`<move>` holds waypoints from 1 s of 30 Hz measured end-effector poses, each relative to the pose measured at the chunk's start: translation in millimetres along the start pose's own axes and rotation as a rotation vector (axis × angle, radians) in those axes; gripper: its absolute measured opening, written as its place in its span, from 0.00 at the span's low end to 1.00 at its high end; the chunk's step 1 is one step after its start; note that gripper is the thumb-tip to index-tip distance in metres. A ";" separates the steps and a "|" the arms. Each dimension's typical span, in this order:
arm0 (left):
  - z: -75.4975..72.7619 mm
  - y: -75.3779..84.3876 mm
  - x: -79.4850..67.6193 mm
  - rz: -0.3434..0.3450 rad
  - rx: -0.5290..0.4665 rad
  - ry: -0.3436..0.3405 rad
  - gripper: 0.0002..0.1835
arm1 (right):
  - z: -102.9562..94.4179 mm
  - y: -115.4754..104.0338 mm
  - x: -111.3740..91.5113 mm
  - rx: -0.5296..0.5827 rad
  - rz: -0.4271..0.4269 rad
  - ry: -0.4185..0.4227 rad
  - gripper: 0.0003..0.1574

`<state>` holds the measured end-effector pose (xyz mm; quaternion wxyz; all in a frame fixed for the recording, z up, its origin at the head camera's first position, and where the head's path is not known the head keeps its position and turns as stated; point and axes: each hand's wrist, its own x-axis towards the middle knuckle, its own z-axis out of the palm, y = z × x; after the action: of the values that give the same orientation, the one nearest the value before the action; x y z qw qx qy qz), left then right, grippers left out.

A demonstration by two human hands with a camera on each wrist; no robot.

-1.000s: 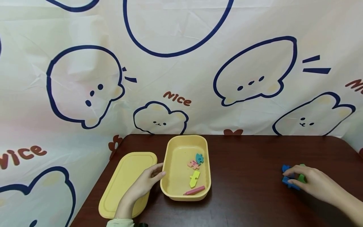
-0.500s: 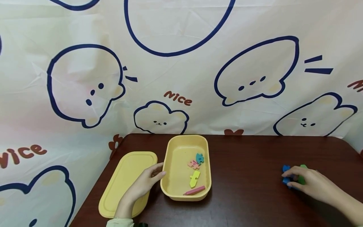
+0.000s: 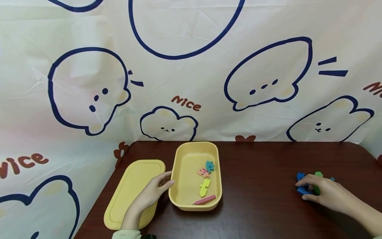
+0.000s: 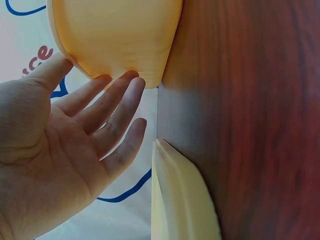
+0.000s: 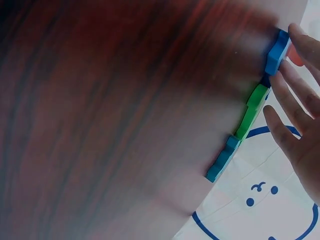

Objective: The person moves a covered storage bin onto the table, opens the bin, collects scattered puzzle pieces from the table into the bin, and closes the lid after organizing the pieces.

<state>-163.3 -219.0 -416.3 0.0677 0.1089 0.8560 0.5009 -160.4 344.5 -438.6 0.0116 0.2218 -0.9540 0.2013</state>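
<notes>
My left hand (image 3: pixel 153 189) is at the left side of a yellow plastic box (image 3: pixel 182 199). In the left wrist view, its thumb meets the rim and the loosely bent fingertips touch the outer wall. Inside the box lie a teal puzzle piece (image 3: pixel 210 166), a pink one (image 3: pixel 203 173), a yellow one (image 3: pixel 204 188) and a pink stick-shaped piece (image 3: pixel 205 200). At the right of the table, my right hand (image 3: pixel 328 192) pinches a blue puzzle piece (image 5: pixel 277 52) between thumb and finger. A green piece (image 5: pixel 251 112) and a teal-blue piece (image 5: pixel 223 159) lie by that hand.
The yellow lid (image 3: pixel 131 189) lies flat left of the box, under my left forearm. A second blue piece (image 3: pixel 300 176) lies just beyond my right fingers. A printed cloth (image 3: pixel 209 83) hangs along the back edge of the dark wooden table (image 3: pixel 253 199).
My right thumb and fingers have closed around the near blue piece, which has turned and shifted slightly left. The teal-blue piece now shows behind the right hand. My left hand stays put.
</notes>
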 end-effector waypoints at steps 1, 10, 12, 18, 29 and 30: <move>-0.2 0.2 -0.2 -0.001 -0.002 0.000 0.26 | -0.2 -0.5 0.4 0.004 0.009 -0.018 0.22; -1.4 -0.1 -0.8 -0.006 0.001 -0.002 0.26 | 1.0 -3.7 3.1 -0.013 0.083 -0.063 0.25; -1.4 0.0 -1.0 -0.001 -0.004 -0.003 0.26 | 0.7 -4.0 2.9 -0.017 0.086 -0.063 0.25; -1.2 0.3 -1.7 0.001 -0.013 -0.014 0.26 | 0.3 -5.7 1.8 -0.026 0.075 -0.058 0.22; 0.3 -2.6 0.7 -0.008 -0.001 -0.010 0.26 | 2.7 -10.1 1.8 -0.012 -0.007 0.034 0.20; 0.2 -2.6 0.6 -0.010 0.000 -0.009 0.26 | 3.4 -10.9 1.8 -0.010 -0.032 0.062 0.21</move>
<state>-164.2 -219.9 -418.6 0.0742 0.1071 0.8562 0.4999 -157.2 333.5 -437.3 0.0455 0.2305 -0.9505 0.2033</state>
